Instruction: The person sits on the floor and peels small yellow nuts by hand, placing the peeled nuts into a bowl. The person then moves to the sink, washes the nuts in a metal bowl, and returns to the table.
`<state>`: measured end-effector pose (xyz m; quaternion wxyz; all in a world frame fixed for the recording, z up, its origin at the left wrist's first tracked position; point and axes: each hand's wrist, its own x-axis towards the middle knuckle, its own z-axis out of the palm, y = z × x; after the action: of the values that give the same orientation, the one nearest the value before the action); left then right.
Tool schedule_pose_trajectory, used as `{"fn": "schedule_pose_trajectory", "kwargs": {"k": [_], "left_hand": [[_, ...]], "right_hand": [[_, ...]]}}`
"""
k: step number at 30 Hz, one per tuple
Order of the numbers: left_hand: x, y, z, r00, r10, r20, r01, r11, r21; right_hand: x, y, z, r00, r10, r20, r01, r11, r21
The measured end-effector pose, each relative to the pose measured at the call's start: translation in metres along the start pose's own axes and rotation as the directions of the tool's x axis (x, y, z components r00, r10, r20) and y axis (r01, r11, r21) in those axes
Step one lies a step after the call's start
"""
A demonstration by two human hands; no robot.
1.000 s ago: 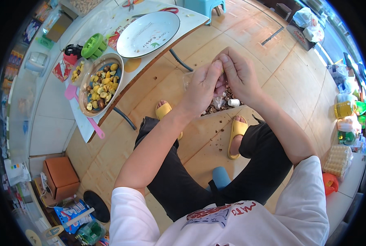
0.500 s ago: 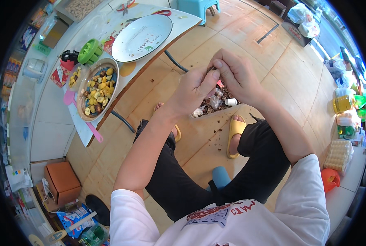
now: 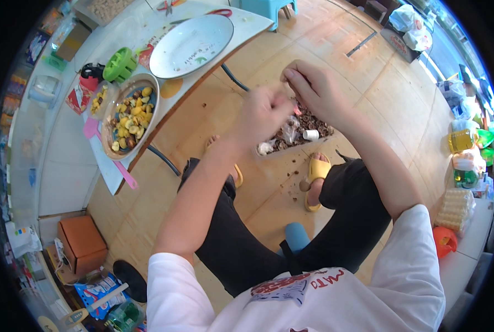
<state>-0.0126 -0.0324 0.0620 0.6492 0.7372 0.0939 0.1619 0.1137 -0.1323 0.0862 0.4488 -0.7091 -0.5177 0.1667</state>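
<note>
My right hand (image 3: 314, 93) is raised over the floor, its thumb and fingers pinched together at the tip. Whatever they hold is too small to make out. My left hand (image 3: 262, 113) is just left of it and a little nearer, its fingers curled but smeared by motion. Below both hands lies a shallow tray (image 3: 283, 150) full of brown shells, with a white paper cup (image 3: 311, 135) and crumpled clear plastic (image 3: 290, 133) on top. On the table at left, a bowl (image 3: 107, 126) holds peeled yellow chestnuts (image 3: 139, 113) and some brown ones.
A large white oval dish (image 3: 191, 47) sits on the table (image 3: 247, 25), near a green plastic tool (image 3: 119, 65), scissors (image 3: 168, 6) and a pink spatula (image 3: 92, 128). Yellow slippers (image 3: 317, 169) are on my feet. A blue stool (image 3: 268, 10) stands beyond the table.
My hands have parted: the left drew back a little and is blurred, while the right stays raised. A small brown blurred piece now shows beside my right slipper.
</note>
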Motion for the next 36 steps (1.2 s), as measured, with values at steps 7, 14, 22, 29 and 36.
{"fn": "schedule_pose_trajectory", "kwargs": {"k": [7,14,22,29,36], "left_hand": [[0.012,-0.034,-0.028,0.931,-0.012,-0.364,0.032,0.998,0.049],[-0.018,0.005,-0.03,0.963,-0.02,-0.27,0.057,0.99,0.13],[-0.079,0.029,-0.086,0.971,-0.039,-0.238,0.077,0.985,0.153],[-0.357,-0.141,-0.113,0.619,-0.354,-0.701,0.749,0.535,0.391],[-0.647,-0.262,0.06,0.027,-0.775,-0.631,0.999,0.049,-0.018]], "right_hand": [[-0.023,0.144,0.03,0.971,-0.128,0.202,0.218,0.821,-0.527],[-0.124,0.154,0.091,0.505,0.305,0.808,0.216,0.861,-0.46],[-0.232,0.199,0.2,0.172,0.556,0.813,0.156,0.8,-0.58],[-0.265,0.199,0.227,0.096,0.498,0.862,0.193,0.84,-0.507],[-0.24,0.16,0.192,0.224,0.606,0.763,0.05,0.775,-0.63]]}}
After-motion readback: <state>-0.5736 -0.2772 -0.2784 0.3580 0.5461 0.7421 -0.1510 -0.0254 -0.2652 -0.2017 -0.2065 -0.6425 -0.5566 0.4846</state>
